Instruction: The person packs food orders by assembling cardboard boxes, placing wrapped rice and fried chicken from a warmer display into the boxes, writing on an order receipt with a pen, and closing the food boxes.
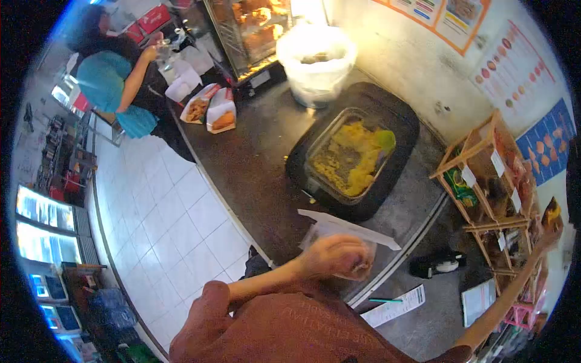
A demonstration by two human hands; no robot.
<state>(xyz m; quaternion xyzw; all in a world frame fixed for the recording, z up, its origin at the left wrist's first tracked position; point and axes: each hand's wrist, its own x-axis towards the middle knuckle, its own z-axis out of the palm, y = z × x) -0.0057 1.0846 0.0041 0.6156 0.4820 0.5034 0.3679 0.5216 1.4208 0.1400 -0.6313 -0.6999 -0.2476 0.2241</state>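
Observation:
My left hand is curled closed above a clear plastic bag or box with a white strip along its far side. What its fingers hold, if anything, is hidden. Out at the far right, my right hand reaches past a wooden rack. A small dark and yellow-orange shape shows at its fingertips, too blurred to name. Beyond my left hand stands a black warmer holding a clear tray of yellow food, with a green scoop-like piece in it.
A white bucket stands by a lit display case. Two boxes of fried food sit near the counter edge. The wooden rack holds packets. A receipt, green pen and black device lie nearby. Another person works at left.

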